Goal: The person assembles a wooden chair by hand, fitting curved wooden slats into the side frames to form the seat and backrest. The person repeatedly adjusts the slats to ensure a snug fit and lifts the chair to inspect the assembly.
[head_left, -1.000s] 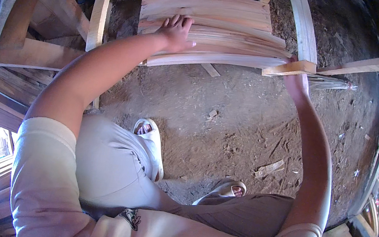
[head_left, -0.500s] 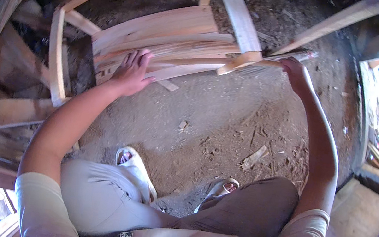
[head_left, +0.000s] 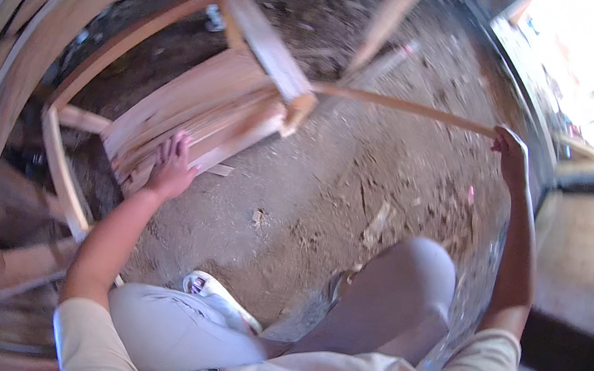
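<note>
A wooden frame like a chair or bench on its side stands on the dirt floor ahead, with several flat boards laid across it. My left hand rests at the near edge of the boards, fingers stretched out and partly bent, holding nothing. Far out to the right, my right hand is closed round the end of a long thin wooden strip. The strip runs left to the frame's corner block; motion blur hides whether its far end touches the frame.
Tall curved-looking planks crowd the left side. A leaning timber rises beyond the frame. Wood scraps lie on the dirt floor. A bright doorway opens at the upper right, with a pale panel below it.
My right hand has moved outward to the right with the strip, which now shows at greater length beyond the frame. The whole view has turned rightward. My left hand stays at the boards.
</note>
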`<state>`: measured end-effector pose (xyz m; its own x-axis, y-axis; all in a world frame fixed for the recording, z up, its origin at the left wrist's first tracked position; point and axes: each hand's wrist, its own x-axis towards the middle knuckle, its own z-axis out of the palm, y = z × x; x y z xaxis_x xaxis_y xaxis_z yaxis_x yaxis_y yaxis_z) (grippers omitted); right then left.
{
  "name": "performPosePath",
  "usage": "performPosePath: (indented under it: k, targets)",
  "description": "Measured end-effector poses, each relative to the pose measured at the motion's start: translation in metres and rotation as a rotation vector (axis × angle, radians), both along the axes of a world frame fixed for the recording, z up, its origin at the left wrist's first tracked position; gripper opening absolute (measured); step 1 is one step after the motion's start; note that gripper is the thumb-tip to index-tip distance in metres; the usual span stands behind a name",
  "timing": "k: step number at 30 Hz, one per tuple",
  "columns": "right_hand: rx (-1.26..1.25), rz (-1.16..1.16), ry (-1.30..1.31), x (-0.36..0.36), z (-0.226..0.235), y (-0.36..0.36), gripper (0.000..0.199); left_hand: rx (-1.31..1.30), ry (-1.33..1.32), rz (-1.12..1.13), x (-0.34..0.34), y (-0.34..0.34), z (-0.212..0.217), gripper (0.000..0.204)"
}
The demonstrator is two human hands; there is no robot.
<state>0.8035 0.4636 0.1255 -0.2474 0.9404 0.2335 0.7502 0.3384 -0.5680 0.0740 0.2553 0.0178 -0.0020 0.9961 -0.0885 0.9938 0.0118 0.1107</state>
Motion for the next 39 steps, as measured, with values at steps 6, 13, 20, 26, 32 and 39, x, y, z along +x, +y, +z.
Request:
performPosePath:
  k: [6,13,20,26,32,39]
  targets:
    - [-0.37,-0.474,0.163,0.059,0.02,-0.149,0.019,0.066,-0.067,-0.125,0.021,0.001,0.028,0.071]
    - [-0.782,-0.839,0.447,0.025,0.145,-0.29,0.019,-0.38,-0.611,-0.091,0.119,-0.042,0.151,0.069]
    - [-0.318,-0.813,-0.128,-0.011,0.332,-0.279,0.019,-0.785,-0.71,-0.212,0.262,-0.097,0.344,0.042]
    - [-0.185,-0.653,-0.387,0.015,0.484,-0.282,0.017,-0.829,-0.564,-0.377,0.352,-0.084,0.512,0.042]
    - [-0.126,-0.561,-0.32,0.028,0.582,-0.296,0.015,-0.618,-0.592,-0.44,0.419,-0.055,0.613,0.056]
    - [0.088,-0.422,0.001,-0.016,0.718,-0.254,0.015,0.088,-0.81,-0.626,0.507,0.029,0.681,0.108]
